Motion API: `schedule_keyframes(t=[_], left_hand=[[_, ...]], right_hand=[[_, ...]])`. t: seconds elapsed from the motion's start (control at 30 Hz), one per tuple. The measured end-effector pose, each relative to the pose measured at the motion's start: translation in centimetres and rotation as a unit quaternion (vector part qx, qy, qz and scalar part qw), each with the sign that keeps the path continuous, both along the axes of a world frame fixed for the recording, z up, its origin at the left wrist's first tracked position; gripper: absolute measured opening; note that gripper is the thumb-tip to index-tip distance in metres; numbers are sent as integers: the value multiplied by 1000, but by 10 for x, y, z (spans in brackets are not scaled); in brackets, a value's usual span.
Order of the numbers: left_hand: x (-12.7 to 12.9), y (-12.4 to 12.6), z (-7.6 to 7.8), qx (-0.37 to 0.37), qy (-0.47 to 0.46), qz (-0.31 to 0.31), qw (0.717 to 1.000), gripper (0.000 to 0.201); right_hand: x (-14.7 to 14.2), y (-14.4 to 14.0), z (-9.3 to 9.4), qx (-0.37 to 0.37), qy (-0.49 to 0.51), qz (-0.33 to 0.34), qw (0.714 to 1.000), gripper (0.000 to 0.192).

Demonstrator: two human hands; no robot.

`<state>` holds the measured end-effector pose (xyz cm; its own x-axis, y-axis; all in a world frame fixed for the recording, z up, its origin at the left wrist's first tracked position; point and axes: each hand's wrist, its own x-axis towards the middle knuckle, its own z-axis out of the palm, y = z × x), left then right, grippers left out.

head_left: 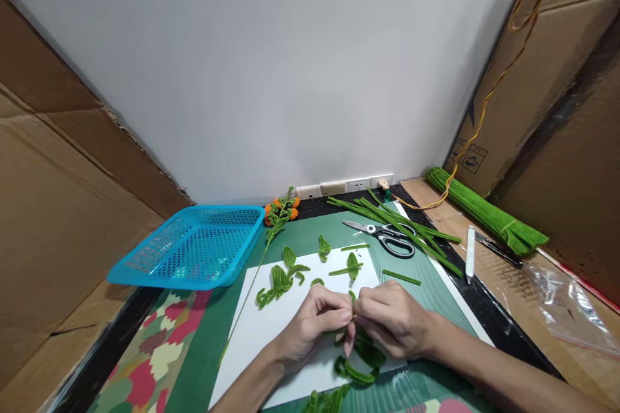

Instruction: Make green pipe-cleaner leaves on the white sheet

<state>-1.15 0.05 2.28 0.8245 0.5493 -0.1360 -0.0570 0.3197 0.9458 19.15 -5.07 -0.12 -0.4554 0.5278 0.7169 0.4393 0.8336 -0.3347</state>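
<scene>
My left hand (317,322) and my right hand (394,316) meet over the white paper (237,342), both closed in a pinch. Between their fingertips is a fuzzy green pipe cleaner (352,296), mostly hidden by the fingers. Just under my hands lie curled green pipe-cleaner leaves (358,372), partly covered. More leaves (279,281) are spread on the paper, to the left of my hands. A single leaf (353,266) with a short pipe-cleaner piece across it rests beyond my fingers. At the bottom edge another leaf cluster (327,401) is cut off by the frame.
A blue mesh basket (181,285) stands at left. Near the wall lies a long stem with orange blossoms (283,210). Scissors (394,244) and loose green pipe cleaners (372,211) are at back right. Farther right are a pipe-cleaner bundle (489,210), a white tool (470,255) and a plastic bag (574,306).
</scene>
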Motion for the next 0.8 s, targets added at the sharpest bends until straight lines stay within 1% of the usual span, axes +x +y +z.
schedule_keyframes(t=[0.07, 0.13, 0.2, 0.37, 0.43, 0.5, 0.57, 0.6, 0.63, 0.73, 0.8], left_hand=[[-1, 1, 4, 69, 0, -3, 998, 39], [-3, 0, 6, 114, 3, 2, 994, 41], [-4, 0, 6, 157, 11, 14, 987, 42], [-6, 0, 4, 294, 50, 46, 953, 40], [-6, 1, 4, 332, 66, 57, 939, 39], [-6, 1, 5, 352, 79, 62, 931, 36], [-5, 1, 4, 347, 82, 66, 932, 37], [-3, 1, 4, 329, 78, 67, 939, 39], [-1, 1, 3, 299, 69, 71, 949, 40], [5, -1, -2, 169, 30, 89, 981, 40], [9, -2, -5, 98, 13, 103, 990, 36]], right_hand=[[-1, -2, 0, -4, 11, 12, 1000, 21], [-2, -4, -1, -21, 16, 21, 999, 19], [-3, -5, -4, -54, 29, 25, 998, 19], [-8, -4, -8, -164, 114, 34, 979, 22], [-10, -5, -7, -196, 143, 31, 970, 24], [-12, -5, -6, -216, 159, 25, 963, 26], [-11, -4, -6, -221, 166, 16, 961, 26], [-10, -2, -6, -216, 164, 10, 962, 25], [-9, -1, -7, -210, 161, 4, 964, 24], [-4, 5, -8, -187, 146, -13, 971, 21], [0, 7, -8, -174, 138, -24, 975, 20]])
